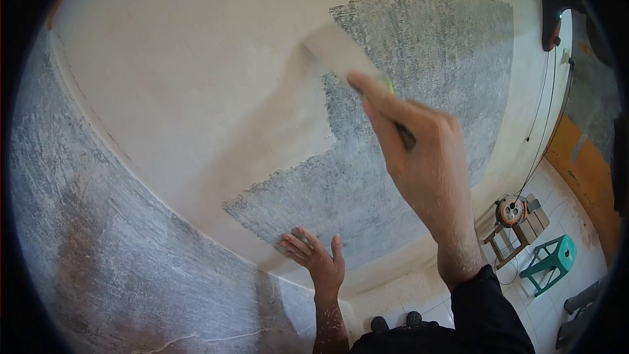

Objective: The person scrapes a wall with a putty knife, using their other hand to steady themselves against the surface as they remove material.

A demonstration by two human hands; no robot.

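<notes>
My right hand [426,147] is closed around the handle of a wide-bladed putty knife [342,52], and a bit of yellow-green shows at the handle. The blade, slightly blurred, lies against the wall where the pale coating [183,59] meets a rough grey patch [439,59]. Lower down, my left hand [318,259] rests on the wall with its fingers spread, at the lower edge of the grey patch. It holds nothing. White flecks dot both forearms.
A grey mottled wall [111,236] adjoins at the left. On the right, an orange-rimmed cable reel [511,211] sits on a wooden stool [524,233], beside a green plastic stool [553,259]. Cables hang near a black object [553,10] at upper right. White tiles [419,288] cover the floor.
</notes>
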